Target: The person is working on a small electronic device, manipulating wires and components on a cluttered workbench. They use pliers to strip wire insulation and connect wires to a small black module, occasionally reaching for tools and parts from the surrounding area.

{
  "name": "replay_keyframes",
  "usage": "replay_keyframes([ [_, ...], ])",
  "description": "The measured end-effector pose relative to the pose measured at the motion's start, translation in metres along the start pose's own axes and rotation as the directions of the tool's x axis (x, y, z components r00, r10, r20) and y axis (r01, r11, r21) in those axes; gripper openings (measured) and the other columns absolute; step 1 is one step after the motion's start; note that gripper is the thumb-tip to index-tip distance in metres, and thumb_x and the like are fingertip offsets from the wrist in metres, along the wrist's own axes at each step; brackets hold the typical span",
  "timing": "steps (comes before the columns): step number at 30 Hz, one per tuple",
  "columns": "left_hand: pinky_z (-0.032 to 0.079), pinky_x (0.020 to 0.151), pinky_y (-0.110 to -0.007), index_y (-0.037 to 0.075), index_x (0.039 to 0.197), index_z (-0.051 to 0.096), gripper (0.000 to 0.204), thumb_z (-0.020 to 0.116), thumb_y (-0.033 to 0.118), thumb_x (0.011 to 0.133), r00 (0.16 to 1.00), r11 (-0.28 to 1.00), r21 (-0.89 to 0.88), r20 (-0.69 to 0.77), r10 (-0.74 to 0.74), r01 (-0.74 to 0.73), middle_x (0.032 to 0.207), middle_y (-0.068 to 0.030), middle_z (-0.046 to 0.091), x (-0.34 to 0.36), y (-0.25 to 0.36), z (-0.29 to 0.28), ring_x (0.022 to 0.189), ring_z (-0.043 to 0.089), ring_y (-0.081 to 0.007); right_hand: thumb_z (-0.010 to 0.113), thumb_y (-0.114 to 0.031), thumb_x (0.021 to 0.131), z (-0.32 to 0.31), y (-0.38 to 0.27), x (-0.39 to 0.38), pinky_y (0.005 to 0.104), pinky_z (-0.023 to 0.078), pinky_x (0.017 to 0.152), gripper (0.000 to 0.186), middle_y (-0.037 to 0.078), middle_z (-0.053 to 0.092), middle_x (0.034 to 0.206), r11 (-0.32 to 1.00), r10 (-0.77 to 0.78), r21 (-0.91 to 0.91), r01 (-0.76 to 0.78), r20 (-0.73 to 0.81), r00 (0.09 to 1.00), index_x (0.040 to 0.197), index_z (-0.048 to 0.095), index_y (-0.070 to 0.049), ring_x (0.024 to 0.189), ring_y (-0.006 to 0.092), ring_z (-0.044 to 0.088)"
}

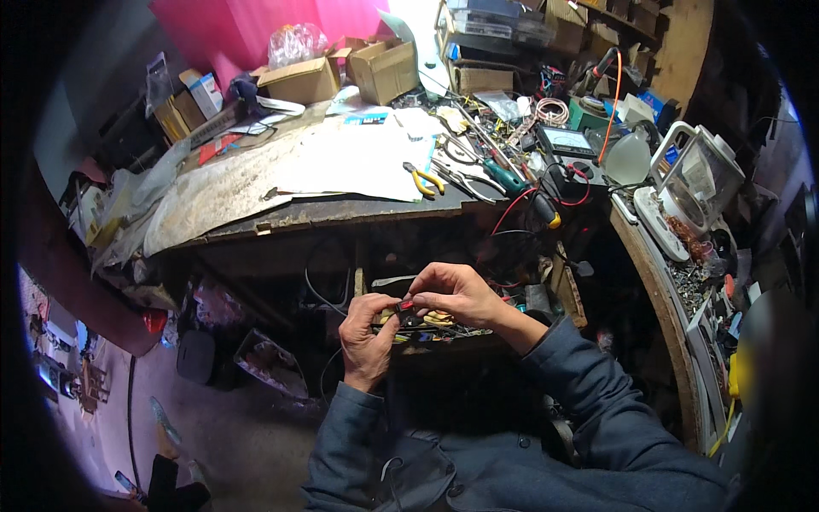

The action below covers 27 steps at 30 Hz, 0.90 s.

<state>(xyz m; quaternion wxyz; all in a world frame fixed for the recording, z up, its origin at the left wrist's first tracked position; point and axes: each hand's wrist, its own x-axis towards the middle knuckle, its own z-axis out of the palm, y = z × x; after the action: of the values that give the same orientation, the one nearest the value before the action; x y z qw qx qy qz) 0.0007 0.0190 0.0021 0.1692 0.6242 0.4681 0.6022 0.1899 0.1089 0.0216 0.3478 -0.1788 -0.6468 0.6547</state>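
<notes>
My two hands meet over an open drawer of tools and small parts (444,328) below the bench's front edge. Between the fingertips is a small red and black part (407,305), too small to name exactly. My left hand (367,341) pinches it from the left with thumb and fingers. From the right, my right hand (456,294) has its thumb and forefinger closed on the same part. Both hands are apart from the benchtop.
On the bench lie white paper (358,162), yellow-handled pliers (422,181), a green-handled screwdriver (506,177) and an analog meter (567,145) with red leads. Cardboard boxes (299,81) stand behind. At right, a clear-jugged appliance (701,179) sits on a cluttered side shelf.
</notes>
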Motion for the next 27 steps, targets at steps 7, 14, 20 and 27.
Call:
replay_keyframes([
  [7, 0.048, 0.091, -0.033, 0.003, 0.099, 0.070, 0.024, 0.075, -0.005, 0.077, 0.999, 0.998, 0.037, 0.023, 0.043, -0.044, 0.100, -0.0077, 0.069, 0.000, -0.005, 0.000, 0.098, 0.063, -0.0215, 0.069, -0.005, 0.095, 0.000, 0.002, -0.003, 0.0287, 0.058, 0.078, 0.016, 0.009, 0.071, 0.097, 0.994, 0.085, 0.066, -0.084, -0.015, 0.996, 0.108, 0.064, 0.003, 0.085, 0.0135, 0.068],
  [14, 0.049, 0.090, -0.032, 0.004, 0.099, 0.070, 0.027, 0.074, -0.008, 0.075, 0.998, 0.997, 0.039, 0.028, 0.060, -0.061, 0.102, -0.0078, 0.068, 0.002, -0.002, 0.000, 0.099, 0.062, -0.0216, 0.068, -0.005, 0.095, 0.000, 0.004, -0.002, 0.0302, 0.058, 0.079, 0.015, 0.009, 0.071, 0.099, 0.996, 0.083, 0.033, -0.083, -0.012, 0.996, 0.108, 0.065, 0.003, 0.089, 0.0142, 0.068],
  [20, 0.049, 0.090, -0.032, 0.005, 0.106, 0.071, 0.041, 0.068, -0.012, 0.069, 1.000, 0.998, 0.068, -0.029, 0.012, -0.010, 0.102, -0.0073, 0.063, -0.001, 0.006, -0.001, 0.098, 0.061, -0.0210, 0.073, 0.001, 0.090, 0.006, 0.007, -0.004, 0.0283, 0.057, 0.088, 0.017, 0.008, 0.071, 0.102, 0.995, -0.021, -0.099, 0.015, -0.054, 0.998, 0.107, 0.067, 0.002, 0.095, 0.0131, 0.068],
  [27, 0.050, 0.078, -0.029, 0.012, 0.111, 0.075, 0.048, 0.073, -0.013, 0.070, 0.995, 0.989, 0.107, -0.007, 0.104, -0.103, 0.097, -0.0051, 0.059, -0.002, -0.001, -0.002, 0.089, 0.060, -0.0194, 0.079, 0.001, 0.081, 0.010, 0.001, -0.004, 0.0291, 0.055, 0.079, 0.014, 0.007, 0.070, 0.092, 0.874, -0.332, -0.382, 0.301, -0.016, 0.943, 0.091, 0.069, -0.002, 0.086, 0.0158, 0.067],
])
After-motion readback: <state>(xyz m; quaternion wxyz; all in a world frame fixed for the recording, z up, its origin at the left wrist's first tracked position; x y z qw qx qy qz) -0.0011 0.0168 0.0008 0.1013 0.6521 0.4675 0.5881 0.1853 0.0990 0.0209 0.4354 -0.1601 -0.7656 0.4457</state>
